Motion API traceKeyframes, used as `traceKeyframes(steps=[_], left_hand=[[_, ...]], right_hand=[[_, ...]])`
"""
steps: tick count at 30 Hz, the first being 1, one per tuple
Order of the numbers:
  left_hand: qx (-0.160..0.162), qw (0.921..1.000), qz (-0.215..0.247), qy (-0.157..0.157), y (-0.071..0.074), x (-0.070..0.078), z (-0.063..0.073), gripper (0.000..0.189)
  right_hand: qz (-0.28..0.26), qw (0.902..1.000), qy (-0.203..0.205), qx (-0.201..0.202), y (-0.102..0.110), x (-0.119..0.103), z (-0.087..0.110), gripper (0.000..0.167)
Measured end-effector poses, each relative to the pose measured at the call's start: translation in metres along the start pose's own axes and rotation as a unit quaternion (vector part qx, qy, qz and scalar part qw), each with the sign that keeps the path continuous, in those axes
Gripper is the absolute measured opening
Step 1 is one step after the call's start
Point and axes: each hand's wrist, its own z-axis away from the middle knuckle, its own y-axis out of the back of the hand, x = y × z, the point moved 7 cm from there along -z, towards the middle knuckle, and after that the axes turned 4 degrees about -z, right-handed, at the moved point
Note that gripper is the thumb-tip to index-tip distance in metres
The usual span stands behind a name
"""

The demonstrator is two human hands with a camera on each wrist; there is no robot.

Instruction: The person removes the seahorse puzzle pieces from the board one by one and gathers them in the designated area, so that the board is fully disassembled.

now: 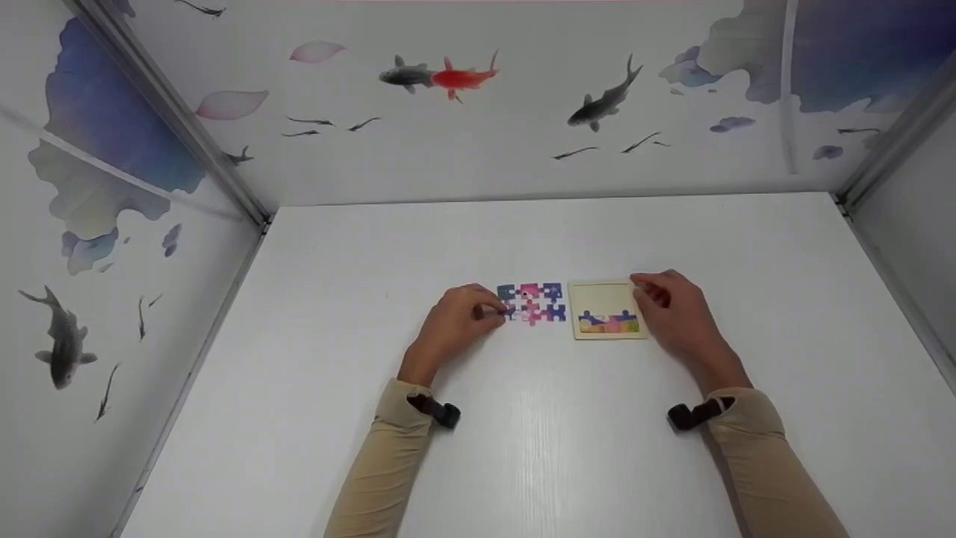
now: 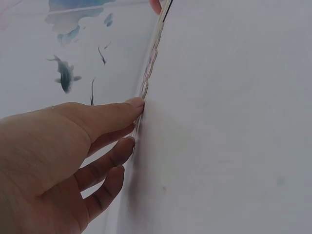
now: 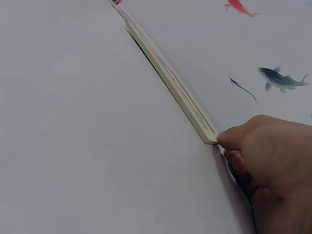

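Several loose jigsaw pieces (image 1: pixel 530 291) in purple, pink and blue lie on the white table in two rows. At their left end my left hand (image 1: pixel 467 317) pinches a purple puzzle piece (image 1: pixel 510 311) between thumb and fingers. To the right of the pieces lies a square wooden puzzle tray (image 1: pixel 606 284), with a row of joined pieces (image 1: pixel 611 323) along its near side. My right hand (image 1: pixel 676 310) grips the tray's right edge near the far corner, thumb against the rim. Both wrist views show the puzzle nearly edge-on.
The white tabletop (image 1: pixel 515 433) extends around the puzzle. Behind it stands a wall (image 1: pixel 515 164) printed with fish and petals, and another printed panel (image 1: pixel 149 299) rises on the left. A black strap-mounted device (image 1: pixel 437 411) sits on each wrist over tan sleeves.
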Motion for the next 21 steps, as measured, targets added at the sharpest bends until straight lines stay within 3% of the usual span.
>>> traceKeyframes(steps=[4, 9, 16, 21], left_hand=[[0.011, 0.9998, 0.011, -0.015, 0.002, 0.004, -0.002, 0.017], [0.035, 0.9978, 0.04, -0.041, 0.002, 0.018, -0.007, 0.019], [0.001, 0.9971, 0.055, -0.054, -0.02, 0.049, -0.017, 0.024], [-0.013, 0.9947, 0.052, -0.088, -0.036, 0.075, -0.027, 0.023]], right_hand=[[-0.001, 1.0, -0.001, -0.002, -0.001, 0.002, 0.0, 0.035], [-0.006, 1.0, -0.007, 0.001, -0.003, 0.005, 0.0, 0.035], [-0.005, 0.9999, -0.008, -0.004, -0.003, 0.005, 0.0, 0.035], [-0.004, 0.9999, -0.011, -0.006, -0.002, 0.006, 0.0, 0.036]])
